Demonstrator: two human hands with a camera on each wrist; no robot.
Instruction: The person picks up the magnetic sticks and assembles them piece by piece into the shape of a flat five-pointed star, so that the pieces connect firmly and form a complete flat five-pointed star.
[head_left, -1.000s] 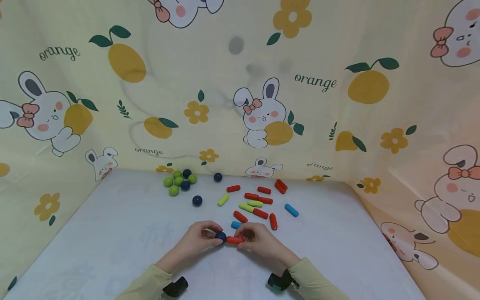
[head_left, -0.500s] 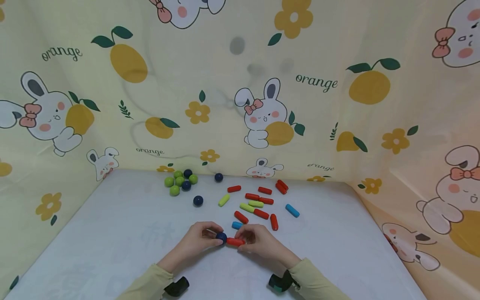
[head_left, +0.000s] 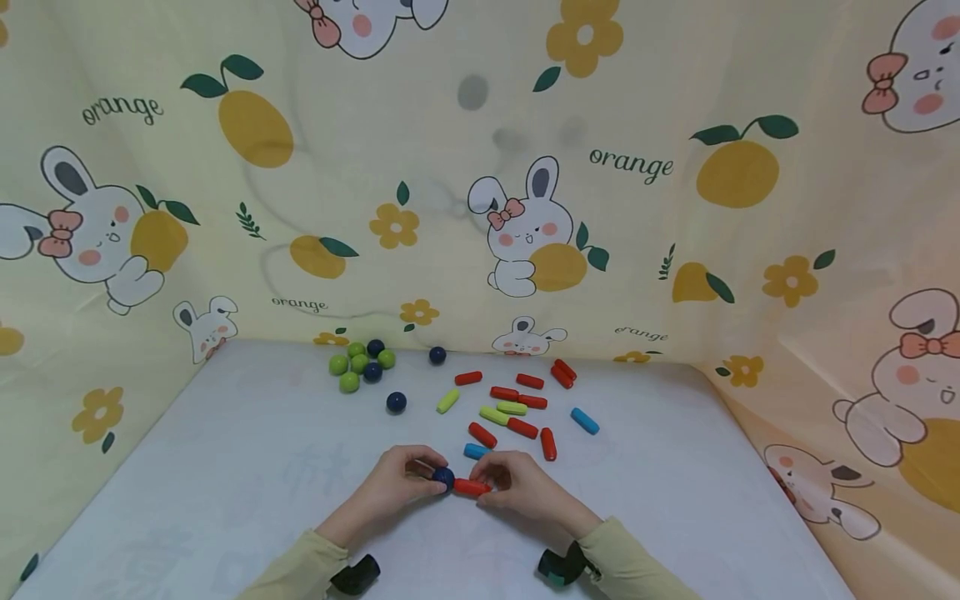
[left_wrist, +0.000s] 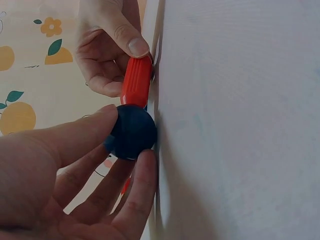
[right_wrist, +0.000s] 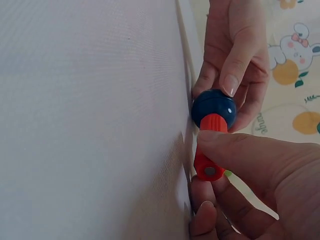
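Between thumb and fingertips, my left hand (head_left: 406, 482) pinches a dark blue ball (left_wrist: 132, 132). A red ridged rod (right_wrist: 209, 155) is pinched by my right hand (head_left: 517, 483). One end of the rod meets the ball; its other end, in the right wrist view, shows a small grey disc. In the head view the two pieces lie in a line near the middle of the table, the rod slightly lower at its right end. Just behind my right hand lies a blue rod (head_left: 476, 451), partly hidden by the fingers.
Green balls (head_left: 338, 364) cluster at the back left with dark blue balls (head_left: 396, 402) among and near them. Several red rods (head_left: 522, 427), yellow-green rods (head_left: 447, 400) and another blue rod (head_left: 585, 421) lie beyond my hands. A printed cloth (head_left: 420, 167) stands behind the white table (head_left: 225, 467).
The red rod's right end has dipped slightly toward me, along with my right hand. The left hand keeps its hold on the ball, nearly still.
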